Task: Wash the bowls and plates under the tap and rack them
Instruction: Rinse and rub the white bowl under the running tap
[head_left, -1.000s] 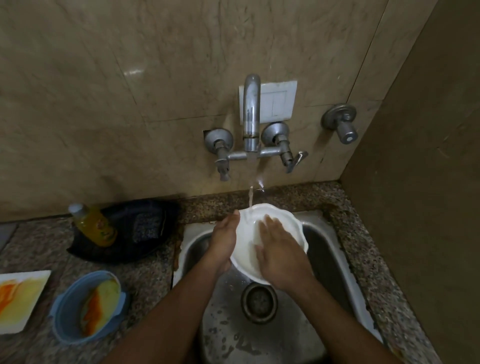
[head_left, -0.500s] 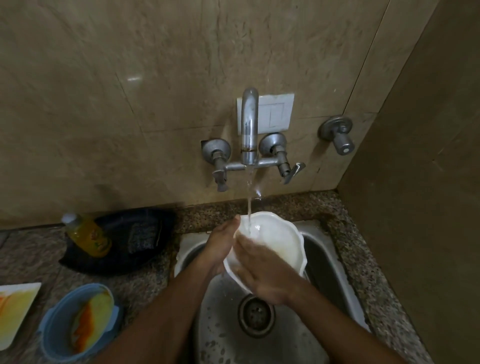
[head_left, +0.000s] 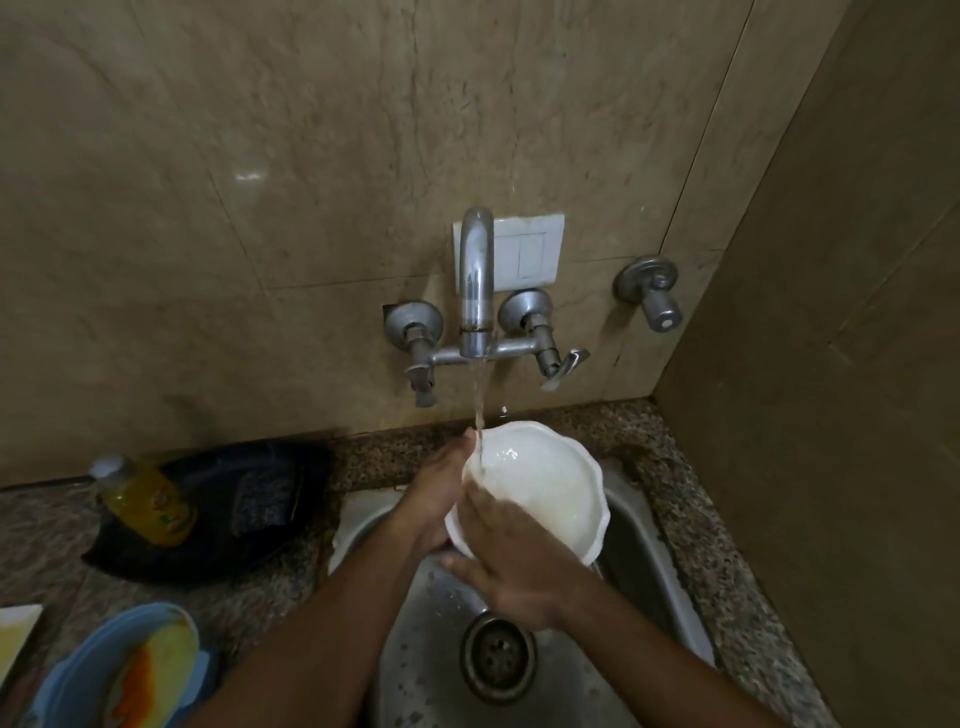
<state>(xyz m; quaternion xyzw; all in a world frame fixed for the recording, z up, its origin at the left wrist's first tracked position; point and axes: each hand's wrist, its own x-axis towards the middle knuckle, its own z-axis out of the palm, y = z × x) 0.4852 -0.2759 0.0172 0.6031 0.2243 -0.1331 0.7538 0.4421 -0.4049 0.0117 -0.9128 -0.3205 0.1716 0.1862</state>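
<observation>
A white bowl with a scalloped rim (head_left: 545, 488) is tilted over the steel sink (head_left: 670, 561), under the stream from the wall tap (head_left: 475, 291). Water lands on the bowl's left inner edge. My left hand (head_left: 436, 499) grips the bowl's left rim from outside. My right hand (head_left: 511, 561) lies over the near rim with its fingers inside the bowl, rubbing the surface. A blue bowl with orange and yellow residue (head_left: 124, 670) sits on the counter at lower left. The corner of a soiled white plate (head_left: 15, 634) shows at the left edge.
A yellow soap bottle (head_left: 143, 501) stands against a black tray (head_left: 234, 509) on the granite counter left of the sink. The drain (head_left: 496, 657) is below my hands. A second valve (head_left: 654, 291) sticks out of the wall at right. A side wall closes off the right.
My right hand slid from the middle of the bowl to its near left rim. The camera view has dropped, so the tap sits lower in frame.
</observation>
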